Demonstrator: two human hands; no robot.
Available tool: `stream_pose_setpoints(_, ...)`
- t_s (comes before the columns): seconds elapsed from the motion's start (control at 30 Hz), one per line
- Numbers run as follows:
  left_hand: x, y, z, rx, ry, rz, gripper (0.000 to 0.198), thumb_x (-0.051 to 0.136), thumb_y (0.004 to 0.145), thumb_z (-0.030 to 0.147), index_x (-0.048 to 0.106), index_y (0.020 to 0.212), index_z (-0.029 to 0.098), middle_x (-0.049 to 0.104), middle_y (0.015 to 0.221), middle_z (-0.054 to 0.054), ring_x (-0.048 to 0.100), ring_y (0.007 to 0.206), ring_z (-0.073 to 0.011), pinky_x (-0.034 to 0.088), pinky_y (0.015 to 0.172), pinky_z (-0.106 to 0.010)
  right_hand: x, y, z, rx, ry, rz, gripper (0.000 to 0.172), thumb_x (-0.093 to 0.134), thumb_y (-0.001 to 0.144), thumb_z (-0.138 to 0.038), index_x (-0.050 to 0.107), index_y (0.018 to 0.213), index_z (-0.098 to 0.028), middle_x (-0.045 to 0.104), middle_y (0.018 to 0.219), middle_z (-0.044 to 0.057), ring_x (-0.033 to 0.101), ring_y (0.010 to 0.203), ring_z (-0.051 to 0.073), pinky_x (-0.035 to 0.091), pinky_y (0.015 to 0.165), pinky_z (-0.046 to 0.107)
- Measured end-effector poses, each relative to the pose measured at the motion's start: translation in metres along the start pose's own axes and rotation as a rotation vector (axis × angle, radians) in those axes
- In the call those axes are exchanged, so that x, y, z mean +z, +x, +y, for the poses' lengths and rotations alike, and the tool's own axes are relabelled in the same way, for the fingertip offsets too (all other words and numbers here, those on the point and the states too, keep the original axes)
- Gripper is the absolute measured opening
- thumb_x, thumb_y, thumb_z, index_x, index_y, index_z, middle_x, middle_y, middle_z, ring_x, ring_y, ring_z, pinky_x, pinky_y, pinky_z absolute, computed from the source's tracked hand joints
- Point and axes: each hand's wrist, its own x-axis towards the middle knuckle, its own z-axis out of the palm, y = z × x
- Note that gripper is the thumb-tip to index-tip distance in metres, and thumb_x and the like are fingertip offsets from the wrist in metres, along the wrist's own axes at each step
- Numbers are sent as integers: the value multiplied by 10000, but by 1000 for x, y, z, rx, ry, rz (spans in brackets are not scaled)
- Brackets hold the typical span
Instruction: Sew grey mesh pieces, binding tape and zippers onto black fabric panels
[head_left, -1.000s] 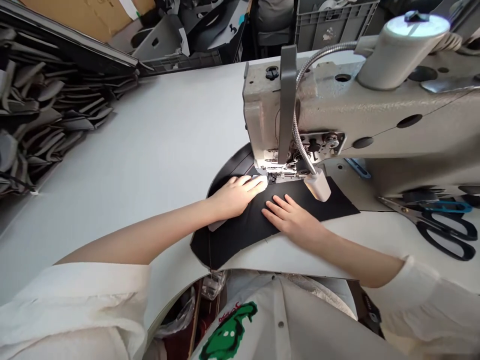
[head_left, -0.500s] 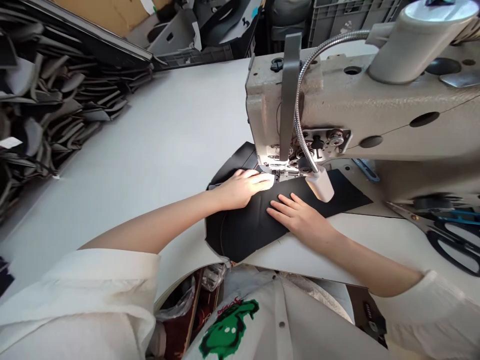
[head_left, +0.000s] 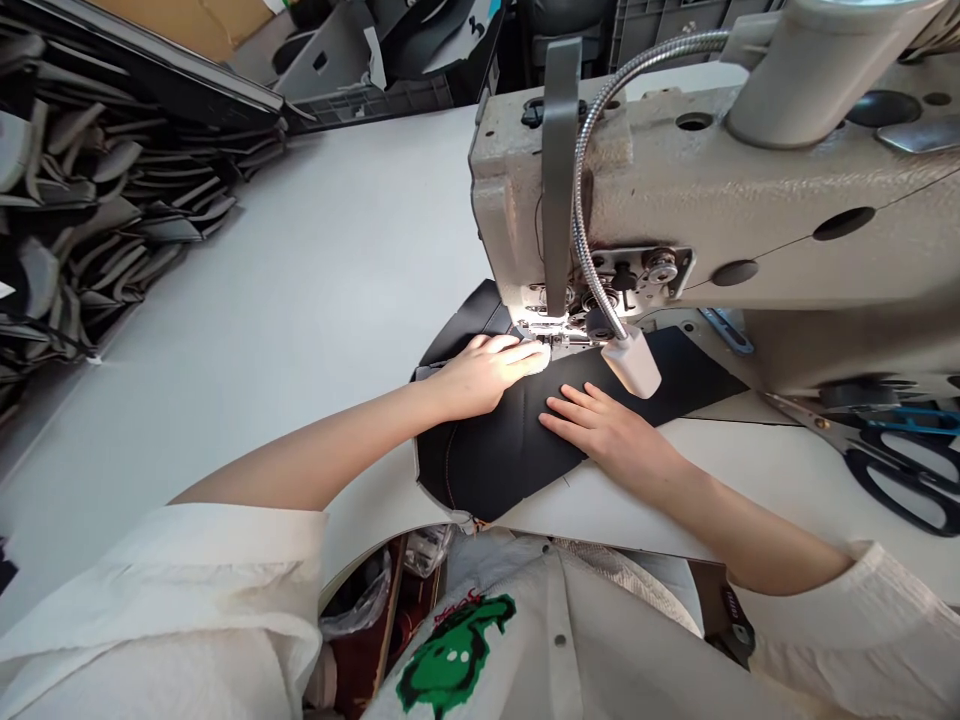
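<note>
Here, your left hand (head_left: 484, 372) lies flat and released on the black piece (head_left: 495, 455), fingertips just beside the needle area of the sewing machine (head_left: 675, 190). Your right hand (head_left: 604, 430) presses open-palmed on the same piece, slightly nearer and to the right. The piece lies on the tabletop (head_left: 300, 290) under the machine head. Scissors (head_left: 892, 460) rest at the far right.

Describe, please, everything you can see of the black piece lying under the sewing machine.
The black piece is a flat, matte sheet with a rounded near-left edge traced by light stitching. It lies on the white table, running under the sewing machine head. The left hand and right hand press flat on it near the needle.
</note>
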Motion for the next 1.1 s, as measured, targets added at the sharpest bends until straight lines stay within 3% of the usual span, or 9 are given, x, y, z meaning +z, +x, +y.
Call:
stream_pose_setpoints(0.23,-5,4,3,-35,-30,-3,675,335,806,27,366,1439,256,317,1524,-13,309,1351,-252,342,1043,-445,-1,-5,6,42,-61,17,486,447,848,22,588,1271,-171,535,1355,102,472,1274,284,413,1047,498)
stream_pose_setpoints(0.47,-2,2,5,-12,-33,23,668,339,799,36,370,1434,243,313,1525,-18,252,1388,-228,295,1095,-440,1,6,-14,-22,-35,18,487,615,794,-157,582,1280,-146,524,1354,158,474,1261,316,381,1059,506)
stream_pose_setpoints(0.57,-2,-2,7,-6,-11,75,659,358,802,39,384,1427,246,323,1508,-40,234,1385,-248,309,1086,-427,7,9,-19,-46,-24,11,503,618,791,-155,572,1292,-143,515,1363,160,458,1277,308,386,1061,485)
stream_pose_setpoints(0.73,1,-10,7,-18,71,142,593,373,843,73,435,1395,279,461,1354,-89,442,1140,-275,406,948,-419,10,8,-20,-50,-64,74,442,527,828,-83,602,1257,-157,549,1333,136,490,1252,286,424,1037,458)
stream_pose_setpoints(0.9,3,-11,8,-15,125,117,526,323,904,96,444,1386,267,554,1147,-110,515,997,-244,443,849,-368,9,5,-20,-71,-95,107,434,487,838,-45,615,1237,-157,578,1301,117,506,1234,296,457,1010,459)
stream_pose_setpoints(1.1,-2,2,5,-9,69,96,582,324,870,19,407,1417,200,454,1387,-104,458,1216,-260,418,1001,-383,11,5,-12,-25,-116,74,432,471,865,-60,587,1273,-141,534,1352,122,467,1267,319,427,1039,497)
